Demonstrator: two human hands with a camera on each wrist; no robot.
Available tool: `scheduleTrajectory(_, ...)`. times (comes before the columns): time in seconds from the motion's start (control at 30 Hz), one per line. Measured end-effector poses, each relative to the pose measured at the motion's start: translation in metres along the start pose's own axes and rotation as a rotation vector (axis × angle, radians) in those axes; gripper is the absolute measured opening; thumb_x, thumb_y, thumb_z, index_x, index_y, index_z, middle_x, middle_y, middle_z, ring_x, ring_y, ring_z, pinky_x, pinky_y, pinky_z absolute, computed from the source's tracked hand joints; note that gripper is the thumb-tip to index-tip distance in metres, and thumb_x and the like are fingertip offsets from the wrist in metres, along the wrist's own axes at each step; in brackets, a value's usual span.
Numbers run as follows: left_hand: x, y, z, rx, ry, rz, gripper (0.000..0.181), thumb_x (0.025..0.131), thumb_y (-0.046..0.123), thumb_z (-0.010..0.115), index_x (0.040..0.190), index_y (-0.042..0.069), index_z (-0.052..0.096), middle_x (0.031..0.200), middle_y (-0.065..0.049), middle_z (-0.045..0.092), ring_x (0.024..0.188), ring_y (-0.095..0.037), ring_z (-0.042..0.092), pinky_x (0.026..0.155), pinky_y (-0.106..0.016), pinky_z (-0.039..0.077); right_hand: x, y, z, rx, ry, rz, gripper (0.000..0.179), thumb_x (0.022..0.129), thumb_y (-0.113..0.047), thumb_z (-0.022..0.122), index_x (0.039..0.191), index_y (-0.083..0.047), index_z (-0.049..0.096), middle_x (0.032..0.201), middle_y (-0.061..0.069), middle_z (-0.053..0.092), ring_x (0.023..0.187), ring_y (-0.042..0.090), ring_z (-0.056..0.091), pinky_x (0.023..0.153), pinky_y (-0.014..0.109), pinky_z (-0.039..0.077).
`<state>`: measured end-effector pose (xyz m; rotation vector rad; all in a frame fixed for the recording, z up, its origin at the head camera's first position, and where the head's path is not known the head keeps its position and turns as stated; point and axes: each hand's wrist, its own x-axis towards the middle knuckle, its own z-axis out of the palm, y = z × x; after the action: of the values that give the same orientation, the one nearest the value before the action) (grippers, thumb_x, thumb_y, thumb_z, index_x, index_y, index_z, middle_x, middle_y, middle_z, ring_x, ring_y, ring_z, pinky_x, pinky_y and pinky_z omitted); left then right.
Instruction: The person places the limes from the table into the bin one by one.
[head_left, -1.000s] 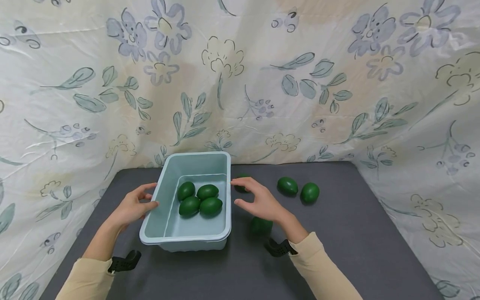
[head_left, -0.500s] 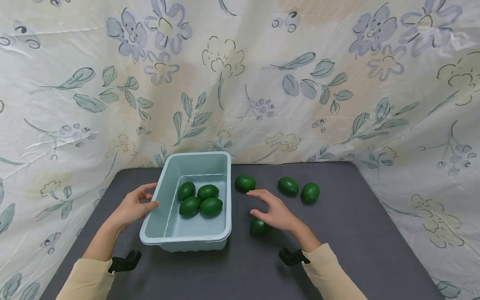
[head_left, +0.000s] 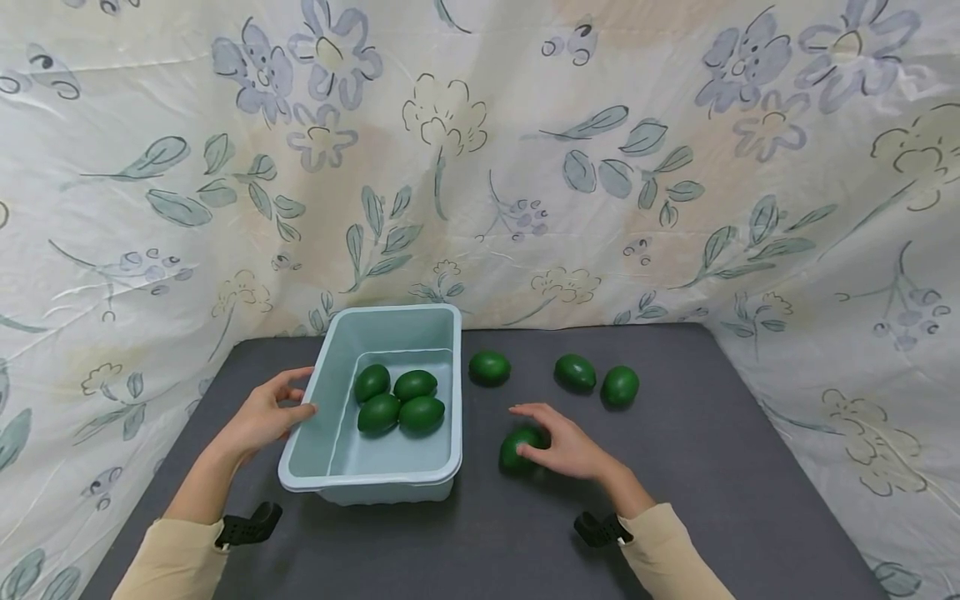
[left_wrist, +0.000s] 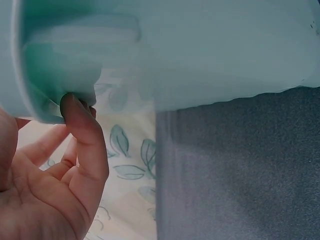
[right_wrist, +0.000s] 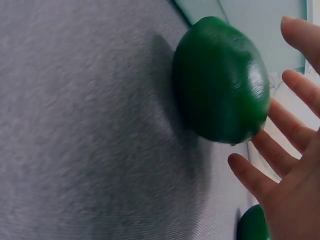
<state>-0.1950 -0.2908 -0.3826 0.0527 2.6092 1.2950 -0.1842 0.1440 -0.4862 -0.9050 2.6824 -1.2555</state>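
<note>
A pale blue-green plastic tub (head_left: pixel 375 487) stands on the table, with several shiny green limes (head_left: pixel 422 415) lying together inside it. My left hand (head_left: pixel 264 414) grips its left rim; in the left wrist view, bent fingers (left_wrist: pixel 85 135) reach under the lip. To the right of the tub, my right hand (head_left: pixel 566 446) hovers over a single lime (head_left: pixel 513 454), partly covering it. Seen from the right wrist, that lime (right_wrist: pixel 220 82) lies on the cloth beside spread, nearly straight fingers (right_wrist: pixel 290 125) that do not wrap round it.
Further back on the dark grey table (head_left: pixel 697 467) lie a lime (head_left: pixel 490 368) near the tub's right wall and two more limes (head_left: pixel 575 373) to its right. A flowered curtain (head_left: pixel 510 167) hangs behind and along both sides.
My right hand has moved away from the tub's right rim, rightward and toward me, to the near lime. The lime behind it has come into full view. My left hand stays on the rim.
</note>
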Motion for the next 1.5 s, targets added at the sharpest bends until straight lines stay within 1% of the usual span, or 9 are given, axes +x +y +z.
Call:
scheduleTrajectory(0.13, -0.001, 0.0, 0.0, 0.0, 0.0, -0.002, 0.067, 0.088, 0.013, 0.06, 0.144, 0.007, 0.024, 0.11, -0.022, 0.049, 0.08, -0.022, 0.056, 0.061, -0.034, 0.05, -0.004, 0.005, 0.003, -0.021, -0.013, 0.004, 0.057, 0.086, -0.038, 0.063, 0.135, -0.015, 0.046, 0.135, -0.001, 0.045, 0.124, 0.019, 0.044, 0.097, 0.042, 0.038)
scheduleTrajectory(0.2, -0.001, 0.0, 0.0, -0.001, 0.002, -0.001, 0.068, 0.087, 0.013, 0.06, 0.144, 0.007, 0.024, 0.11, -0.022, 0.049, 0.079, -0.022, 0.056, 0.061, -0.034, 0.049, -0.006, 0.006, 0.004, -0.025, -0.015, 0.002, 0.058, 0.085, -0.037, 0.063, 0.134, -0.012, 0.046, 0.134, 0.0, 0.045, 0.123, 0.019, 0.044, 0.097, 0.043, 0.039)
scheduleTrajectory(0.33, -0.001, -0.001, 0.001, -0.004, 0.004, 0.004, 0.068, 0.087, 0.012, 0.06, 0.145, 0.006, 0.024, 0.109, -0.022, 0.049, 0.078, -0.022, 0.055, 0.06, -0.033, 0.049, -0.008, 0.009, 0.006, -0.036, -0.028, -0.001, 0.058, 0.084, -0.035, 0.065, 0.134, -0.011, 0.047, 0.134, 0.002, 0.046, 0.122, 0.02, 0.045, 0.095, 0.041, 0.04)
scheduleTrajectory(0.5, 0.0, -0.001, 0.0, 0.003, 0.008, -0.002, 0.067, 0.087, 0.012, 0.06, 0.144, 0.007, 0.025, 0.108, -0.022, 0.048, 0.077, -0.022, 0.055, 0.06, -0.033, 0.049, -0.01, 0.009, 0.007, -0.062, -0.035, -0.009, 0.055, 0.084, -0.033, 0.067, 0.131, -0.01, 0.049, 0.131, 0.003, 0.048, 0.117, 0.019, 0.048, 0.091, 0.038, 0.042)
scheduleTrajectory(0.7, -0.001, 0.0, 0.0, 0.0, 0.008, 0.002, 0.067, 0.087, 0.012, 0.059, 0.144, 0.006, 0.025, 0.108, -0.022, 0.049, 0.078, -0.022, 0.055, 0.06, -0.034, 0.049, -0.01, 0.01, 0.007, -0.072, -0.049, 0.01, 0.052, 0.084, -0.032, 0.066, 0.129, -0.012, 0.051, 0.124, 0.001, 0.052, 0.106, 0.015, 0.053, 0.086, 0.034, 0.045)
scheduleTrajectory(0.87, -0.002, 0.001, 0.001, 0.002, 0.004, 0.003, 0.067, 0.087, 0.013, 0.06, 0.144, 0.006, 0.025, 0.108, -0.021, 0.049, 0.078, -0.022, 0.056, 0.06, -0.034, 0.049, -0.009, 0.01, 0.008, -0.065, -0.056, 0.025, 0.052, 0.084, -0.034, 0.066, 0.129, -0.013, 0.051, 0.123, 0.0, 0.052, 0.104, 0.014, 0.054, 0.085, 0.033, 0.045)
scheduleTrajectory(1.03, -0.002, 0.002, 0.0, 0.002, 0.0, -0.005, 0.067, 0.088, 0.013, 0.06, 0.144, 0.006, 0.024, 0.108, -0.021, 0.049, 0.078, -0.021, 0.056, 0.06, -0.034, 0.049, -0.007, 0.009, 0.008, -0.039, -0.044, 0.036, 0.052, 0.083, -0.035, 0.066, 0.129, -0.013, 0.052, 0.123, 0.0, 0.052, 0.103, 0.013, 0.054, 0.084, 0.032, 0.045)
scheduleTrajectory(1.3, 0.0, 0.0, -0.001, 0.01, 0.005, -0.01, 0.066, 0.088, 0.013, 0.059, 0.144, 0.006, 0.025, 0.108, -0.021, 0.049, 0.08, -0.023, 0.055, 0.061, -0.034, 0.049, 0.001, 0.006, 0.007, 0.004, 0.007, 0.032, 0.054, 0.084, -0.036, 0.066, 0.129, -0.011, 0.051, 0.121, 0.002, 0.052, 0.1, 0.015, 0.054, 0.082, 0.033, 0.045)
scheduleTrajectory(1.5, 0.001, -0.001, -0.001, 0.015, 0.004, -0.012, 0.067, 0.087, 0.014, 0.06, 0.144, 0.007, 0.025, 0.108, -0.021, 0.05, 0.081, -0.024, 0.054, 0.061, -0.034, 0.049, 0.006, 0.003, 0.005, 0.014, 0.042, 0.06, 0.054, 0.083, -0.037, 0.067, 0.13, -0.017, 0.05, 0.119, 0.0, 0.052, 0.097, 0.013, 0.054, 0.08, 0.034, 0.046)
